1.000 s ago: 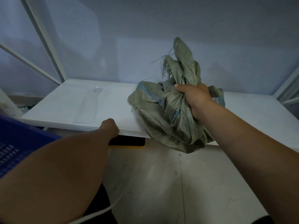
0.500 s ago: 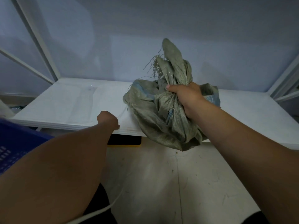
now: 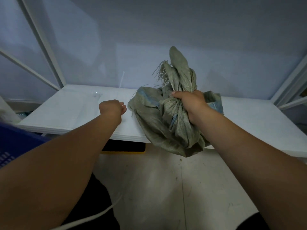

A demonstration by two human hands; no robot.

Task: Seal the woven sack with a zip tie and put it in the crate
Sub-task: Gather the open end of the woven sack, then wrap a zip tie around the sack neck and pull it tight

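The right hand [image 3: 189,103] is clenched around the gathered neck of the woven sack [image 3: 166,123], fingers wrapped tight so the mouth bunches into a twisted tuft with frayed threads sticking up above the fist. The sack hangs at the front edge of the white table [image 3: 69,110], its lower half drooping past the edge toward the floor.

The left hand [image 3: 112,107] is curled nearly into a fist over the table, just beside the sack. A thin pale strip rising above it against the wall may be the zip tie [image 3: 123,79] — in this dim light I cannot tell for sure that the fingers pinch it.

The sack looks soft and floppy, with crinkly cloth that folds anywhere and would likely slide under a loose grip. It sags as if lightly filled, so probably not heavy. The best hold is where it is now — the bunched neck, leaving room just below or above the fist for the tie. A corner of the blue crate [image 3: 15,146] shows at the left, well apart.
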